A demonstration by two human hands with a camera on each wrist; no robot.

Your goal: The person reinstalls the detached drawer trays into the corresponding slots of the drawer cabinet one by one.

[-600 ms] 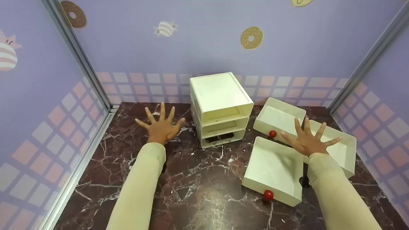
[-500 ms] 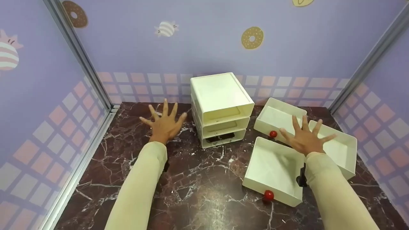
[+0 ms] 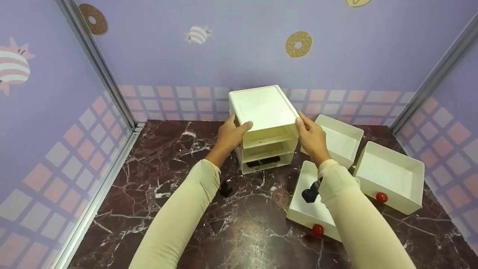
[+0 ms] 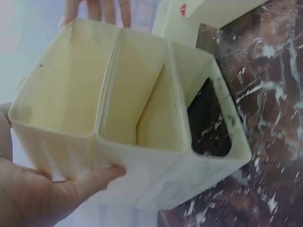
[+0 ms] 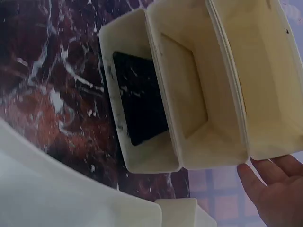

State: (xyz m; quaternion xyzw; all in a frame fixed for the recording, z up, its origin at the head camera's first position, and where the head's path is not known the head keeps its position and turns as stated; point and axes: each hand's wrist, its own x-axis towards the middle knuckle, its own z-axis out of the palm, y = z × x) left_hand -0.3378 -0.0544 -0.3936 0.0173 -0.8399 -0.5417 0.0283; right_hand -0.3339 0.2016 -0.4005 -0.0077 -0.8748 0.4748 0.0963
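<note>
A stack of white open-fronted drawer casings, one upon another, stands at mid-table in the head view. My left hand grips the top casing at its front left corner, thumb on the edge and fingers along the side. At the front right corner my right hand holds the same casing. From the right wrist view, the right fingers lie against the casing's side wall. All compartments face me without drawers; a dark patch shows in the floor of the lowest. Whether the top casing is lifted is hard to tell.
To the right lie three white drawers: one at the back, one at far right with a red knob, and one in front with another red knob. Patterned walls enclose the marble-look table.
Both hands, spread wide beside the stack before, have come inward and now hold the top casing from either side. The drawers have stayed in place.
</note>
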